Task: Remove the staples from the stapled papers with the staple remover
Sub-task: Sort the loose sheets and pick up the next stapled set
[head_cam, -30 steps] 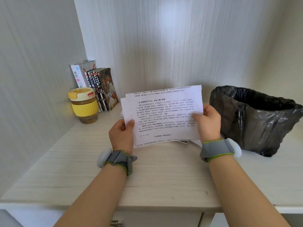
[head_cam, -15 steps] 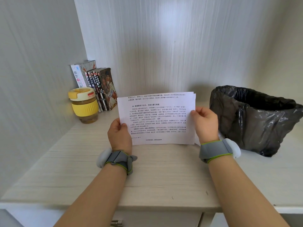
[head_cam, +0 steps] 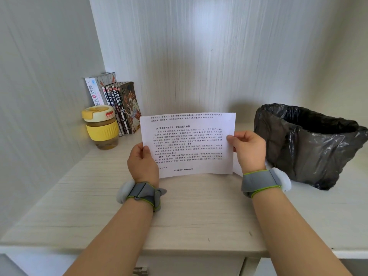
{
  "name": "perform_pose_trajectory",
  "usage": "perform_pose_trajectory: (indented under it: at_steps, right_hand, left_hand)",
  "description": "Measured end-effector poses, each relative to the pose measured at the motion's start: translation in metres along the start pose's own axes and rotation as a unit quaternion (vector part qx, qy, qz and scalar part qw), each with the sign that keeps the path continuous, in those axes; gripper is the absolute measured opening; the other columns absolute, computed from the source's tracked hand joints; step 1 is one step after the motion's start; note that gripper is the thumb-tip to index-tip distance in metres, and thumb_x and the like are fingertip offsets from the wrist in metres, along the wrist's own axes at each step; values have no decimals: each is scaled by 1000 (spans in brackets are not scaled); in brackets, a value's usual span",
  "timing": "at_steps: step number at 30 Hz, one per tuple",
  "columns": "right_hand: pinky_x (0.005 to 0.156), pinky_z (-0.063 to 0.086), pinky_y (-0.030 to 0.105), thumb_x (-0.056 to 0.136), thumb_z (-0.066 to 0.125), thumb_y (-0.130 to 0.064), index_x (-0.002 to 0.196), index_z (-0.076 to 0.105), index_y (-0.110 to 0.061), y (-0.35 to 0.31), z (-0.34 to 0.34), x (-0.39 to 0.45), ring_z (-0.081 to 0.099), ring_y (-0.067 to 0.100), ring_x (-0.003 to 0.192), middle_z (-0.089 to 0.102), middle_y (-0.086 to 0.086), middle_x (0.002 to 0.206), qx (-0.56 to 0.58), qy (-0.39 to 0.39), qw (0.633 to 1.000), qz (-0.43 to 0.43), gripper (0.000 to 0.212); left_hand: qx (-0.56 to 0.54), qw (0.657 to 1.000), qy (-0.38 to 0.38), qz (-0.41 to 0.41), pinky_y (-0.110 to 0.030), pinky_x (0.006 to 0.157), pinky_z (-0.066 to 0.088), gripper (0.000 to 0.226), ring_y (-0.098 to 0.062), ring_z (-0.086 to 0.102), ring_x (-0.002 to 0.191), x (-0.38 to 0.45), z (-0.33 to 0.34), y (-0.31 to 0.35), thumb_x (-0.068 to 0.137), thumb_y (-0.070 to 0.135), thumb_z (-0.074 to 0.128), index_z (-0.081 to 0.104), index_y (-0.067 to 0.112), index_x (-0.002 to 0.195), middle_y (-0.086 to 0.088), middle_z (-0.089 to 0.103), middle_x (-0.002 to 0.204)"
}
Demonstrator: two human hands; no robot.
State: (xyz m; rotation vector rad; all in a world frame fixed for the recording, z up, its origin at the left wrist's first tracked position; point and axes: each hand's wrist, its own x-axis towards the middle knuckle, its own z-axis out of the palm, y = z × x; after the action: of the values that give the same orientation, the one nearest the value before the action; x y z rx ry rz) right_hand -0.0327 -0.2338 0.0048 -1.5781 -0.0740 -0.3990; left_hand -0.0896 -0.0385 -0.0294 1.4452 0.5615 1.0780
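A set of white printed papers stands upright over the middle of the desk, its bottom edge touching or just above the surface. My left hand pinches the lower left edge with the thumb on the front. My right hand pinches the right edge at mid height. The sheets look squared into one neat block. No staple shows on the side facing me. The staple remover is not in view. A corner of another white sheet peeks out behind my right wrist.
A black-lined waste bin stands at the right, close to my right hand. At the back left are a yellow-lidded jar and a row of books against the wall. The pale desk extends towards me.
The papers were fanned and tilted a second ago; now they are aligned and sit lower on the desk. Both hands have dropped slightly with them.
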Motion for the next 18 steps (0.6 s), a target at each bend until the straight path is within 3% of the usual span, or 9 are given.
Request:
perform_pose_trajectory:
  at_steps: [5, 10, 14, 18]
  right_hand:
    - [83, 50, 46, 79, 62, 5, 67, 57, -12, -5, 0, -4, 56, 25, 77, 66, 28, 93, 34, -10, 999, -5, 22]
    - [81, 50, 43, 78, 57, 12, 69, 56, -7, -3, -1, -4, 56, 25, 79, 64, 22, 90, 19, -39, 999, 17, 21]
    - [67, 48, 30, 78, 55, 12, 64, 55, -15, -2, -2, -4, 54, 16, 65, 61, 9, 76, 27, -51, 998, 16, 31]
    - [59, 46, 20, 76, 40, 15, 75, 60, -6, -1, -2, -2, 54, 15, 59, 60, 7, 67, 54, -8, 998, 31, 29]
  left_hand:
    - [-16, 1000, 11, 4, -4, 56, 42, 22, -15, 53, 81, -1, -1, 3, 94, 6, 41, 60, 2, 104, -3, 59, 93]
    - [-9, 998, -13, -60, -26, 74, 41, 22, -19, 53, 86, -1, -1, 4, 92, 2, 41, 58, 2, 106, -6, 59, 97]
    - [5, 996, -40, -83, -28, 75, 42, 21, -21, 54, 88, 0, -1, 3, 91, 4, 44, 56, 3, 108, -12, 62, 105]
    - [51, 995, -9, -84, -28, 76, 42, 21, -26, 57, 94, 0, -4, 4, 92, 8, 44, 56, 4, 109, -15, 63, 110]
